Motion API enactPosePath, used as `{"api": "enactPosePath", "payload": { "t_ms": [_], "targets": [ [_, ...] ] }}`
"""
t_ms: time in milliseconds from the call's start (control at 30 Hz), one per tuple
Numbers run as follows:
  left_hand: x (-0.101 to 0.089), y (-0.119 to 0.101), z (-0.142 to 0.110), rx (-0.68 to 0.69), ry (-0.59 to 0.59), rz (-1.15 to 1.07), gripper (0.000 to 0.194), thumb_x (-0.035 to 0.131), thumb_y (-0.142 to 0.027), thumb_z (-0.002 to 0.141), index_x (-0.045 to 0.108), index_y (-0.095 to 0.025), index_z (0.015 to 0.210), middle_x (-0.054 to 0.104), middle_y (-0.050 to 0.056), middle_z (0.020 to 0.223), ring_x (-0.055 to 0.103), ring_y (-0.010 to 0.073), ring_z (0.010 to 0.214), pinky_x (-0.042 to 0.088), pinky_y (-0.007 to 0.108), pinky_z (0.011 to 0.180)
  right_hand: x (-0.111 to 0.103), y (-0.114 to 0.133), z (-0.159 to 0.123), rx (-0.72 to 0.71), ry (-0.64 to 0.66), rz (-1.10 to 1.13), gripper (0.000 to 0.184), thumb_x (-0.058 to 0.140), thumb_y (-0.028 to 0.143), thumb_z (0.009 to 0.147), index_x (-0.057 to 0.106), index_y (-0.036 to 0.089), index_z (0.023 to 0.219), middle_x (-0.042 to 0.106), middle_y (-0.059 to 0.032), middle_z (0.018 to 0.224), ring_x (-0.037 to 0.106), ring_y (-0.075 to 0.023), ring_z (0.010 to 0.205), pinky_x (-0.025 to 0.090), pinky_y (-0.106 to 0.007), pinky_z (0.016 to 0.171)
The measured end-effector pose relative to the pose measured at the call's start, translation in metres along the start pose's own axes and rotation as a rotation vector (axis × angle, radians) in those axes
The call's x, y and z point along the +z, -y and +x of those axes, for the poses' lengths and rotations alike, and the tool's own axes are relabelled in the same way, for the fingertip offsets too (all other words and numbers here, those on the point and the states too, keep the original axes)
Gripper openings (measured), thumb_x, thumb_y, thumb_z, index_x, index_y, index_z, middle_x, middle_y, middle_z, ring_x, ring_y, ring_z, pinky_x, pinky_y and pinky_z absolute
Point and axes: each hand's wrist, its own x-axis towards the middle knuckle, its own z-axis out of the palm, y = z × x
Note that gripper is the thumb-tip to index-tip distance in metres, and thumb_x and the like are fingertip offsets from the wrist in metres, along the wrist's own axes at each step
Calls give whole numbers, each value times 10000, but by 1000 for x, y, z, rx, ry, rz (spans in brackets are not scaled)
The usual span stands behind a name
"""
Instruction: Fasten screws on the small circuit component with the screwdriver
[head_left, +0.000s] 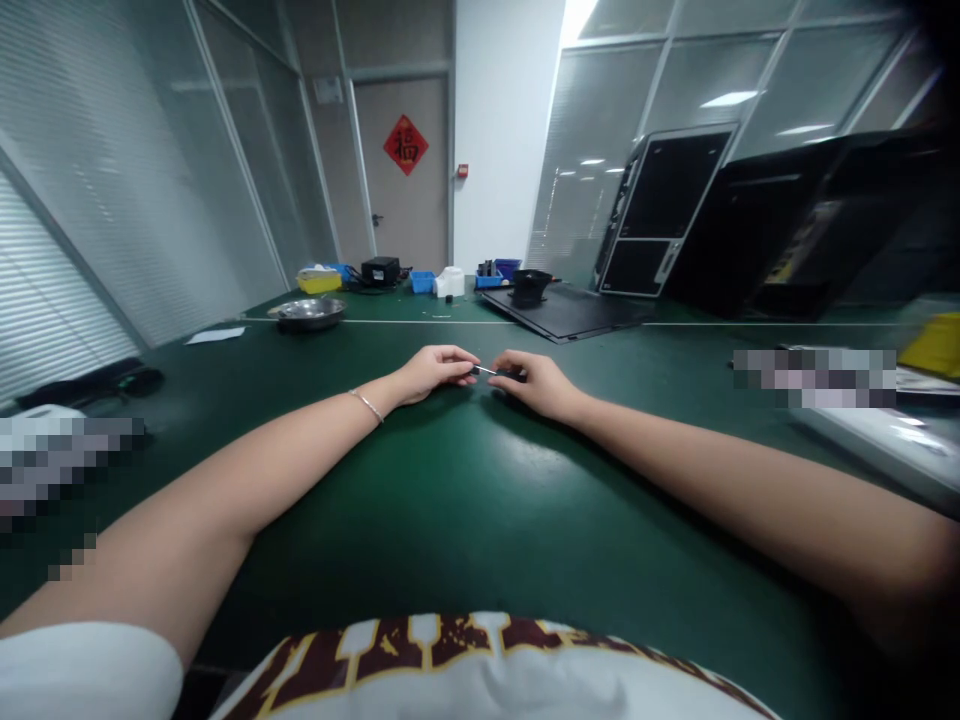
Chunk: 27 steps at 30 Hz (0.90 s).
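A small tool with a black handle and a thin metal shaft (489, 372) lies level just above the green tabletop (465, 510), between my two hands. My right hand (536, 385) grips its black end. My left hand (435, 371) pinches the metal end with its fingertips, a thin chain bracelet on that wrist. The tool's far end is partly hidden by my fingers.
A steel bowl (307, 314) and a sheet of paper (215, 335) lie to the far left. A black flat board (562, 310) holds a black pot-like object (531, 286). Blue bins (491, 274) stand at the back. Black computer cases (664, 212) rise at right.
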Motion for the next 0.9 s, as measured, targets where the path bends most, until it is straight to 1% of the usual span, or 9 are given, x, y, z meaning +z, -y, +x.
{"api": "enactPosePath", "payload": {
  "t_ms": [133,267,333,467,600,700,800,900],
  "targets": [
    [0,-1,-1,9,3,6,246,792,-192,748,690,-72,937,725,64,729,673,117,688,496,262,707,-1,5,-1,16,18,-18,202,612,349,822,657,178,920,691,-34,858,579,-170,758,433,-279,712],
    [-1,0,-1,9,4,-6,258,795,-202,746,686,-71,940,727,71,757,680,122,705,503,274,728,0,5,-3,4,20,-35,231,596,314,817,635,179,1000,680,-41,889,593,-180,804,444,-283,728],
    [-1,1,-1,4,4,-10,259,788,-202,755,684,-70,950,725,70,750,679,119,699,502,277,733,0,4,-3,7,7,-54,236,599,314,812,620,177,1003,672,-45,887,592,-181,797,450,-286,727],
    [-2,4,1,5,-8,-20,268,790,-206,752,681,-70,956,724,63,743,683,119,698,499,283,743,2,2,-2,6,23,-77,206,592,323,824,633,192,978,679,-44,886,605,-192,808,457,-306,750],
    [-4,6,2,15,-7,-36,287,816,-224,717,684,-76,925,715,50,722,688,126,703,503,292,753,3,0,0,62,13,-113,234,620,339,815,682,209,1000,698,-57,913,623,-219,835,468,-338,774],
    [-4,7,2,26,9,-33,313,834,-234,690,689,-74,917,716,57,748,688,128,704,503,303,765,3,-4,1,97,-1,-136,249,644,352,806,726,228,1005,706,-67,960,630,-237,859,475,-361,798],
    [-5,7,2,35,18,-26,324,838,-246,682,690,-73,912,713,59,755,687,132,709,502,314,771,3,-8,3,126,-4,-113,272,641,355,813,743,250,1043,715,-69,1006,641,-252,905,476,-382,840],
    [-4,6,1,32,18,-13,320,838,-249,683,689,-78,908,710,53,750,684,134,714,498,311,763,2,-7,4,141,18,-47,290,643,356,812,741,246,1061,728,-64,1036,647,-264,962,471,-396,886]
  ]
}}
